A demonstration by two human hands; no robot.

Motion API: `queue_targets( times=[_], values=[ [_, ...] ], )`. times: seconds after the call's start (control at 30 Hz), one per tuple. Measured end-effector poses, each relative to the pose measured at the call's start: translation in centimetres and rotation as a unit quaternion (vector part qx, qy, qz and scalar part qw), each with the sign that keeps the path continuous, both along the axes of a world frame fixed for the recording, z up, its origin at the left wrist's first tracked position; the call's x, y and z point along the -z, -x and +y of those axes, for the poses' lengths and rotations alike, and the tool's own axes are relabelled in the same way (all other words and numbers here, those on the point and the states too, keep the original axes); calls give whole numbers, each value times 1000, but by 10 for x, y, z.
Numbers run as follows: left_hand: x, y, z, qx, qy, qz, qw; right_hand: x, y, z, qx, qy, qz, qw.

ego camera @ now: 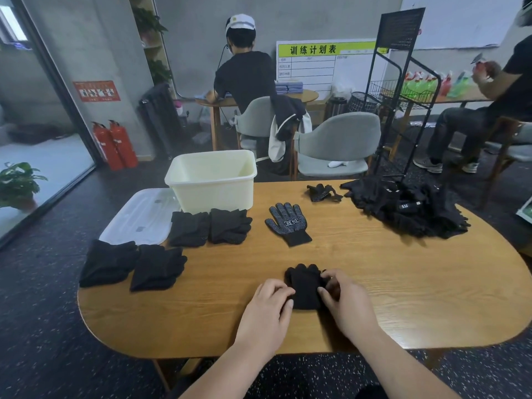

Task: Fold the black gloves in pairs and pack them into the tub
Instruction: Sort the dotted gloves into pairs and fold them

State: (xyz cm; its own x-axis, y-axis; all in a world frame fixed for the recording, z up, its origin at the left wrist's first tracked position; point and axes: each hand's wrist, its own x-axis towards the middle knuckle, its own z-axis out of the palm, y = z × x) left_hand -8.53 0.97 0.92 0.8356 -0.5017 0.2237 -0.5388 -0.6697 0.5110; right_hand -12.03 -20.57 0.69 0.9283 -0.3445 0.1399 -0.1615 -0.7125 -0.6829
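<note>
At the far left a potted plant (17,182) is cut off by the frame edge, and two red fire extinguishers (115,145) stand against the grey wall beyond it. On the left end of the rounded wooden table (403,283) lies a translucent lid (138,217), partly hidden under the cream tub (211,180), whose near wall hides most of its floor. In front of them sit four folded glove stacks: two near the table edge (108,262) (157,267) and two just before the tub (188,228) (229,226); how many gloves each holds cannot be made out. At the near edge the left hand (266,306) grips the left side of a black glove bundle (305,286), fingers curled and their tips hidden against the cloth. The right hand (345,300) pinches the bundle's right side between thumb and fingers. Whether the bundle is one glove or a pair cannot be told. Beyond it a dotted glove (288,223) lies flat, then a crumpled glove (322,192), then a loose glove heap (403,208) at the right end. Behind the table stand a grey chair (336,142) and a black wire rack (403,90); a seated person (244,73) faces away, and another person (489,105) is cut off at the right edge. The floor is dark and speckled.
</note>
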Motion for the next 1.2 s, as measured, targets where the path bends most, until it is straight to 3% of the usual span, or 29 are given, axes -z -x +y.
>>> queue_targets(
  times=[0.1, 0.2, 0.33, 0.47, 0.6, 0.7, 0.8, 0.9, 1.1, 1.2],
  values=[
    [-1, 6, 3, 44, -92, 13, 995, 1, 4, -5, 1, 12, -54, 998],
    [0, 11, 5, 50, -138, 14, 989, 3, 13, -2, -30, 156, -130, 979],
    [4, 13, 4, 51, -160, -6, 986, 7, 23, 7, -153, 275, 18, 949],
    [6, 15, 7, 36, -147, -40, 988, 8, 21, 9, -174, 289, 94, 937],
    [11, 18, 9, 88, -167, -108, 976, 8, 21, 8, -170, 289, 91, 938],
    [15, 19, 8, 128, -200, -144, 961, 7, 23, 5, -151, 213, 58, 964],
    [11, 19, 7, 101, -198, -147, 964, 9, 24, 1, -95, 121, 7, 988],
    [3, 20, 9, 65, -210, -121, 968, 8, 24, 1, -76, 90, 7, 993],
    [-5, 9, 41, -24, -179, -89, 979, 5, 24, 2, -99, 136, 39, 985],
    [-2, -5, 69, -83, -161, -77, 980, 2, 25, 7, -138, 225, 75, 962]
  ],
)
